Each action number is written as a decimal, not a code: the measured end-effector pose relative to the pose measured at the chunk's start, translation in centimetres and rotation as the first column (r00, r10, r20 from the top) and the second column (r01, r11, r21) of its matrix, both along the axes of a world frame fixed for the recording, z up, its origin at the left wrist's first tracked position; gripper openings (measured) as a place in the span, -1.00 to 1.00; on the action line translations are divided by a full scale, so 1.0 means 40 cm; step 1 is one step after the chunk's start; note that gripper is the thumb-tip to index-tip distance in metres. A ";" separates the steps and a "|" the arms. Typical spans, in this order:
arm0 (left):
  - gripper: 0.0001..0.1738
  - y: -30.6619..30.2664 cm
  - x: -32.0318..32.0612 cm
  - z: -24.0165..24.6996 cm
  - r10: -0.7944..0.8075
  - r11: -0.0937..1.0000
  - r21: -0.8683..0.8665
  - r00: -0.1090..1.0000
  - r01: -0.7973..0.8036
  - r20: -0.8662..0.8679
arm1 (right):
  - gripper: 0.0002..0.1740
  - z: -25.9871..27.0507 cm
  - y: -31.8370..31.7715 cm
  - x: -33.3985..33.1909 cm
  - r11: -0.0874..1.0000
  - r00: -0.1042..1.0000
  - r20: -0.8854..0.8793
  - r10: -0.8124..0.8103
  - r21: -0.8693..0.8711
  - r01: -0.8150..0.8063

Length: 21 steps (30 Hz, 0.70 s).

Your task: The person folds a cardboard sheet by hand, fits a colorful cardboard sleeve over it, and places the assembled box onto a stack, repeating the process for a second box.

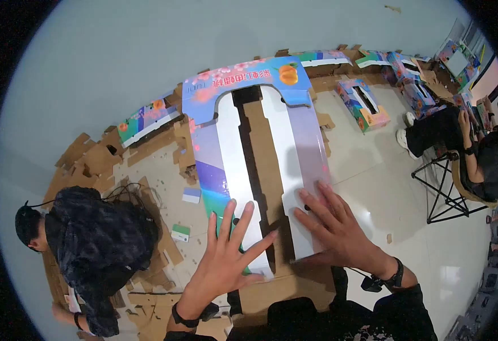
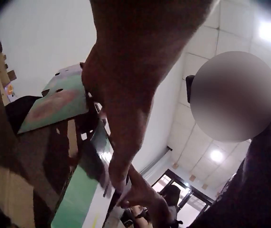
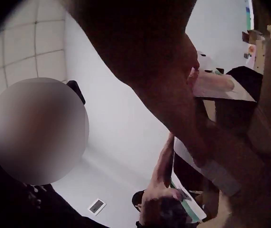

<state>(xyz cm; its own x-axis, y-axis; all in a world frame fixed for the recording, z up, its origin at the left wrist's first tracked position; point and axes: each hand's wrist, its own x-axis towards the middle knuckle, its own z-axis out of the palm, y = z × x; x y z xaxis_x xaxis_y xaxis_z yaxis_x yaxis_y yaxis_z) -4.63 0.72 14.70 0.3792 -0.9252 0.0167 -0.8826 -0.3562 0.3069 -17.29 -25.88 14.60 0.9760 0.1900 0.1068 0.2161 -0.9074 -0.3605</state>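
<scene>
A long printed cardboard carton (image 1: pixel 208 145) lies in front of me, with peach and blossom artwork on its far end panel (image 1: pixel 248 75). Two white-edged side panels (image 1: pixel 234 165) fold inward over it, and brown cardboard shows through the long gap between them. My left hand (image 1: pixel 219 266) rests on the near part of the left panel, fingers spread. On the right panel, my right hand (image 1: pixel 340 234) lies with its fingers extended, near a small dark hole. Both wrist views are dim; the left shows a green-and-white carton edge (image 2: pixel 81 199) by the fingers.
A person in dark clothes (image 1: pixel 101 233) bends low on the left among cardboard scraps (image 1: pixel 92 156). Another sits on a folding chair (image 1: pixel 450 193) at right. A finished-looking printed carton (image 1: pixel 362 105) lies on the floor, with several more along the wall.
</scene>
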 end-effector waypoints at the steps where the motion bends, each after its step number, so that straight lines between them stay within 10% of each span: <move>1: -0.11 0.004 0.001 -0.007 -0.003 1.000 0.019 1.000 0.002 0.031 | 0.06 0.000 0.005 0.003 1.000 0.999 0.034 -0.004 0.001 0.004; 10: -0.29 0.060 0.001 -0.118 0.074 0.917 -0.396 0.995 -0.043 0.064 | -0.34 -0.090 -0.003 0.007 0.994 0.936 0.337 -0.105 0.074 0.084; 15: 0.45 0.075 -0.077 -0.126 0.380 0.851 -0.398 0.925 -0.343 0.014 | 0.11 -0.102 -0.011 -0.067 0.963 0.951 0.172 -0.257 0.133 0.236; 17: 0.43 0.123 -0.094 -0.138 0.511 0.733 -0.403 0.834 -0.548 -0.206 | 0.42 -0.162 -0.035 -0.125 0.891 0.914 0.132 -0.383 0.316 0.327; 21: -0.04 0.242 -0.154 -0.250 0.621 0.538 0.077 0.333 -0.840 -0.709 | -0.17 -0.226 -0.046 -0.215 0.587 0.743 -0.195 -0.640 0.500 0.637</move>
